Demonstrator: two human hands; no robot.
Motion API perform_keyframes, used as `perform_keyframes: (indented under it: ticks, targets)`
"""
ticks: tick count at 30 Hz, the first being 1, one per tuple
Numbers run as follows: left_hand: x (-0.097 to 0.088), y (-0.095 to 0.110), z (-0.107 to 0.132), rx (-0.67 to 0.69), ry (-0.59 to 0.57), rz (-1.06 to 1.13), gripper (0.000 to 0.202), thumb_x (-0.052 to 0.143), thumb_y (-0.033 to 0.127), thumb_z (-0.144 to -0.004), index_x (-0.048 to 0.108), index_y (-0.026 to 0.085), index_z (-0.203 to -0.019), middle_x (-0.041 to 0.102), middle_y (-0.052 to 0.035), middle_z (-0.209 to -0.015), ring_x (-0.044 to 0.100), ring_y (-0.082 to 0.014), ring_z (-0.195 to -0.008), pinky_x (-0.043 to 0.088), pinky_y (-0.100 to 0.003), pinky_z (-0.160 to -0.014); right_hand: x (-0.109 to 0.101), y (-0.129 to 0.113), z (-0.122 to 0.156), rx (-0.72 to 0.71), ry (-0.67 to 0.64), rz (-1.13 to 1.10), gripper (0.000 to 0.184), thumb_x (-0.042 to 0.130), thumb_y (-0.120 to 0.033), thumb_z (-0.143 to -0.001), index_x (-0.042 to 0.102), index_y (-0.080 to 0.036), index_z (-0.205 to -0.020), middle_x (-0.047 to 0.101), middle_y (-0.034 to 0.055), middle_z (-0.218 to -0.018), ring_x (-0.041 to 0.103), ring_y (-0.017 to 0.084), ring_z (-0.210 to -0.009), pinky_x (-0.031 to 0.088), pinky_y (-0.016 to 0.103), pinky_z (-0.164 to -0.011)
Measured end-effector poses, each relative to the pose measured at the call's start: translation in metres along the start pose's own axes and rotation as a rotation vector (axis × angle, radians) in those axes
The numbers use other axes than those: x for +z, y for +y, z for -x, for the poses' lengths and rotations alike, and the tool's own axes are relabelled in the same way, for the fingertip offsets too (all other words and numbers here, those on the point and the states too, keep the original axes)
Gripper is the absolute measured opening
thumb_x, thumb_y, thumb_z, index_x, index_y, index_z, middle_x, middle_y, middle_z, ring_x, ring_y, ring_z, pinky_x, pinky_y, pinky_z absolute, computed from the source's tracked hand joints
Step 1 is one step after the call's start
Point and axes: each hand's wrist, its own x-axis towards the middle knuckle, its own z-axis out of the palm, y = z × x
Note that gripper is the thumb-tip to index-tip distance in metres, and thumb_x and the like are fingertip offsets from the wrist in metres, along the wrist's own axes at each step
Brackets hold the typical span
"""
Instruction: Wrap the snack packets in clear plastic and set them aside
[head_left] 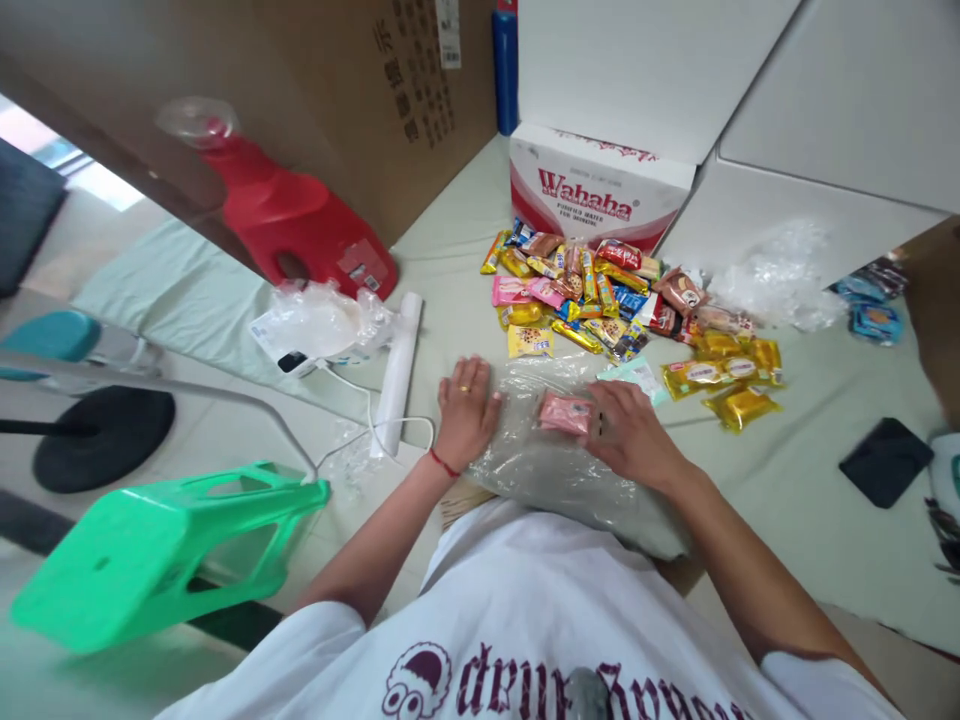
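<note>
Pink packet (pixel 566 412) lies flat on a clear bag (pixel 551 455), touching the right hand (pixel 626 432) at its fingertips. Right hand fingers (pixel 604 420) loosely curled against the packet's right end, pressing on it; not clamped around it, can't tell if thumb is under. Left hand (pixel 465 408) flat, palm down, fingers (pixel 459 372) together and straight, resting on the bag's left edge and the counter (pixel 787 480). Ring on one left finger, red string (pixel 444 463) at the left wrist. Bag spreads under and between both hands, running back toward the person's white shirt (pixel 525 610).

Beyond the fingertips: snack pile (pixel 600 290), mixed wrappers, yellow, pink, blue, red, all touching or overlapping. Yellow packets (pixel 724 380) just right of the right fingers, past a pale green packet (pixel 637 375). Behind the pile, a Wahaha box (pixel 596 190), white boxes (pixel 787 150) beside it, blue bottle (pixel 506 70) at the back. Crumpled clear plastic (pixel 780 270) right of the pile, blue packets (pixel 874 320) further right. Black flat thing (pixel 885 462) well right of the right hand.

Left of the left fingers: white roll (pixel 397 370), near; white cable (pixel 375 425) looping beside it; plastic-wrapped white item (pixel 319 325) further left. Red jug (pixel 296 225) behind that, against a cardboard box (pixel 360 90). Green stool (pixel 157 550) tipped on its side, well left of the left arm.
</note>
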Motion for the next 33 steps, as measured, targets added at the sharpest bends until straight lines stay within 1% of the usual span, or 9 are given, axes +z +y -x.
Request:
perform_keyframes:
  ticks: [3, 6, 8, 12, 16, 21, 27, 30, 33]
  targets:
    - [-0.018, -0.018, 0.02, 0.261, 0.064, 0.115, 0.054, 0.044, 0.045, -0.101, 0.055, 0.019, -0.147, 0.056, -0.0186, -0.152, 0.033, -0.0336, -0.156, 0.032, -0.06, -0.125, -0.007, 0.002, 0.053, -0.056, -0.038, -0.137, 0.042, 0.055, -0.043, -0.102, 0.06, -0.022, -0.138, 0.064, 0.0162, -0.128, 0.054, 0.032, -0.121, 0.045, 0.052, -0.104]
    - [-0.026, -0.035, 0.039, 0.639, -0.211, 0.186, 0.058, 0.058, 0.058, -0.093, 0.06, 0.027, -0.142, 0.06, -0.0155, -0.149, 0.04, -0.0338, -0.153, 0.031, -0.058, -0.126, 0.013, 0.0, 0.094, -0.131, -0.141, -0.187, 0.043, 0.061, -0.043, -0.099, 0.062, -0.022, -0.137, 0.064, 0.0161, -0.132, 0.055, 0.032, -0.123, 0.048, 0.053, -0.105]
    - [-0.026, -0.042, 0.045, 0.724, -0.383, 0.167, 0.058, 0.06, 0.058, -0.092, 0.062, 0.029, -0.142, 0.056, -0.0144, -0.155, 0.038, -0.0334, -0.155, 0.026, -0.058, -0.129, 0.029, 0.001, 0.105, -0.123, -0.134, -0.196, 0.034, 0.059, -0.039, -0.101, 0.067, -0.023, -0.13, 0.065, 0.0152, -0.131, 0.056, 0.031, -0.123, 0.048, 0.054, -0.105]
    - [-0.031, -0.051, 0.033, 0.6, -0.499, 0.253, 0.037, 0.044, 0.044, -0.104, 0.076, 0.029, -0.117, 0.07, -0.0108, -0.139, 0.051, -0.0245, -0.146, 0.032, -0.048, -0.127, 0.033, 0.009, 0.095, -0.076, -0.13, -0.327, 0.029, 0.046, -0.032, -0.106, 0.073, -0.024, -0.1, 0.072, 0.0115, -0.108, 0.064, 0.025, -0.102, 0.053, 0.046, -0.093]
    - [-0.045, -0.046, -0.002, 0.383, -0.538, 0.49, 0.045, 0.042, 0.052, -0.104, 0.075, 0.021, -0.102, 0.079, -0.0113, -0.108, 0.071, -0.0218, -0.109, 0.054, -0.035, -0.099, -0.001, 0.021, 0.07, 0.066, -0.169, -0.424, 0.038, 0.04, -0.044, -0.107, 0.068, -0.023, -0.092, 0.07, 0.0077, -0.088, 0.064, 0.022, -0.084, 0.053, 0.036, -0.079]
    - [-0.035, -0.026, -0.066, 0.167, -0.506, 0.398, 0.04, 0.047, 0.048, -0.099, 0.071, 0.017, -0.094, 0.072, -0.0027, -0.081, 0.062, -0.0155, -0.072, 0.048, -0.025, -0.068, -0.031, 0.049, 0.028, 0.321, -0.137, -0.347, 0.038, 0.041, -0.05, -0.104, 0.062, -0.022, -0.089, 0.066, 0.0029, -0.077, 0.059, 0.019, -0.071, 0.045, 0.029, -0.066]
    - [-0.003, -0.007, -0.116, 0.09, -0.274, 0.018, 0.019, 0.06, 0.028, -0.084, 0.073, 0.017, -0.092, 0.068, -0.0125, -0.098, 0.062, -0.026, -0.092, 0.051, -0.037, -0.086, -0.041, 0.062, -0.018, 0.515, -0.248, 0.271, 0.025, 0.049, -0.033, -0.1, 0.07, -0.021, -0.104, 0.072, 0.0121, -0.103, 0.065, 0.025, -0.088, 0.04, 0.031, -0.069]
    - [-0.013, -0.004, -0.11, 0.019, -0.086, -0.013, 0.024, 0.056, 0.025, -0.088, 0.074, 0.016, -0.102, 0.066, -0.0145, -0.105, 0.058, -0.03, -0.103, 0.05, -0.044, -0.097, -0.046, 0.057, -0.043, 0.378, -0.147, 0.352, 0.03, 0.046, -0.034, -0.103, 0.07, -0.02, -0.117, 0.07, 0.0152, -0.113, 0.061, 0.03, -0.108, 0.044, 0.035, -0.081]
    - [-0.032, 0.01, -0.08, -0.004, 0.146, -0.008, 0.031, 0.044, 0.016, -0.094, 0.073, 0.016, -0.105, 0.064, -0.0152, -0.107, 0.054, -0.0301, -0.106, 0.048, -0.047, -0.098, -0.04, 0.05, -0.075, 0.223, -0.181, 0.308, 0.029, 0.047, -0.03, -0.104, 0.068, -0.021, -0.121, 0.07, 0.0129, -0.118, 0.057, 0.029, -0.117, 0.045, 0.034, -0.087]
